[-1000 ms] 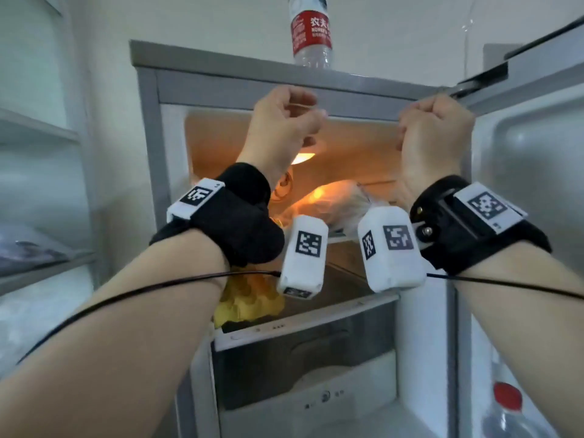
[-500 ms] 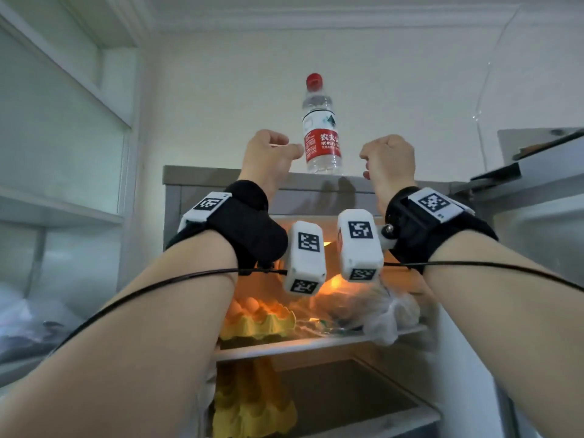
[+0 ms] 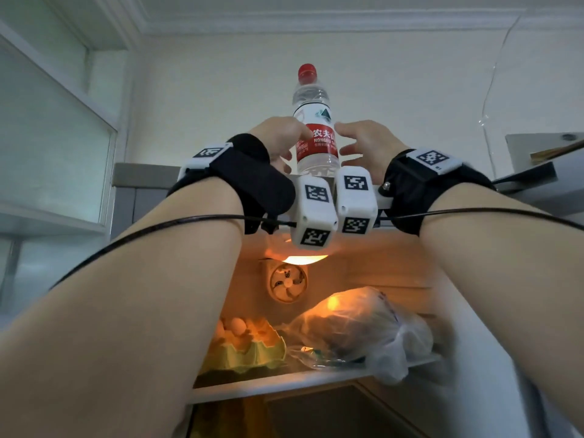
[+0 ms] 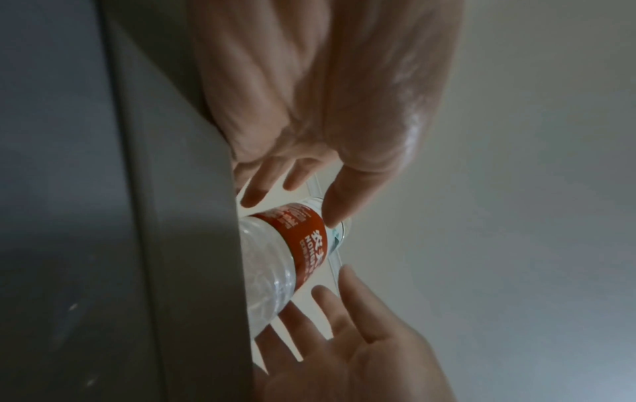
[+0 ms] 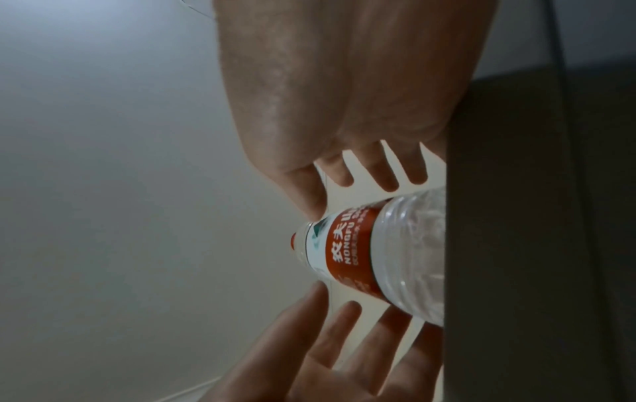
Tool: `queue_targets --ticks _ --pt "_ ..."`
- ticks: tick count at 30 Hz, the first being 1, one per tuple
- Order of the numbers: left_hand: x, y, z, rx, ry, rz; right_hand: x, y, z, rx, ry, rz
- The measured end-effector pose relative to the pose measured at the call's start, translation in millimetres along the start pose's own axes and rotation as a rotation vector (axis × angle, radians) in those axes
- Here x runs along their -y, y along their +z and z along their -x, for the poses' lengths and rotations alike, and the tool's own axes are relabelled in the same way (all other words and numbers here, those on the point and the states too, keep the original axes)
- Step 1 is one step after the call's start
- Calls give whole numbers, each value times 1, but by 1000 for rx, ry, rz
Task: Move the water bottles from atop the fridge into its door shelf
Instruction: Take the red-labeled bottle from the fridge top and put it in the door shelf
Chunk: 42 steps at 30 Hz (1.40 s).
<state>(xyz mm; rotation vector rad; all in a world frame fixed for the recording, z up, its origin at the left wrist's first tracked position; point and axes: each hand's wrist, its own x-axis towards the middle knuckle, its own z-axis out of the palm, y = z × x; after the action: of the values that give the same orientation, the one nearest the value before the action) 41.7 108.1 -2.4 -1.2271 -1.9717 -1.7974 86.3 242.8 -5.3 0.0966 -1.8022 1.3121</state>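
A clear water bottle with a red cap and red label stands upright on the grey fridge top. My left hand is at its left side and my right hand at its right, both with fingers spread and straight. In the left wrist view the left hand has its thumb on the bottle at the label's top. In the right wrist view the right hand has its thumb at the bottle near its shoulder. No finger curls round it.
The fridge stands open and lit below my arms, with an egg carton and a filled plastic bag on its top shelf. The open door's top edge is at the right. A wall shelf unit stands at the left.
Both hands rose from in front of the fridge opening to either side of the bottle. Their fingers went from curled fists to spread. The view tilted upward.
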Motion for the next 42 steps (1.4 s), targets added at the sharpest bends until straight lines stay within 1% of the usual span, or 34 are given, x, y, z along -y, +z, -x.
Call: queue_targets --ticks 3,6,11,13,15,17,19,22,24,27,30,37,39,42 --pt "2 -2 -3 62 -40 62 -3 1 -6 54 -26 57" --pt "5 -6 -5 81 -49 119 -4 1 -9 71 -119 136" --pt "7 -5 -3 96 -39 176 -6 5 -2 34 -171 113" --pt "8 -4 -1 78 19 178 -7 5 3 -1 -186 62" --pt "9 -2 0 43 125 131 -9 6 10 -46 -215 -8" --pt "9 1 5 19 215 101 -6 5 22 -109 -268 -21" --pt "10 6 10 -26 274 109 -2 1 39 -146 -318 -33" --pt "9 21 23 -52 354 238 4 -10 68 -185 -369 2" --pt "12 35 36 -19 379 319 6 -20 91 -218 -377 47" --pt "25 56 61 88 359 398 -1 -38 127 -270 -342 125" --pt "47 80 85 207 312 437 -22 -52 166 -321 -254 203" --pt "106 146 140 473 83 496 -82 -81 238 -474 13 263" --pt "120 165 156 536 14 526 -97 -90 258 -499 96 286" --pt "135 185 176 593 -49 558 -115 -102 283 -551 155 300"
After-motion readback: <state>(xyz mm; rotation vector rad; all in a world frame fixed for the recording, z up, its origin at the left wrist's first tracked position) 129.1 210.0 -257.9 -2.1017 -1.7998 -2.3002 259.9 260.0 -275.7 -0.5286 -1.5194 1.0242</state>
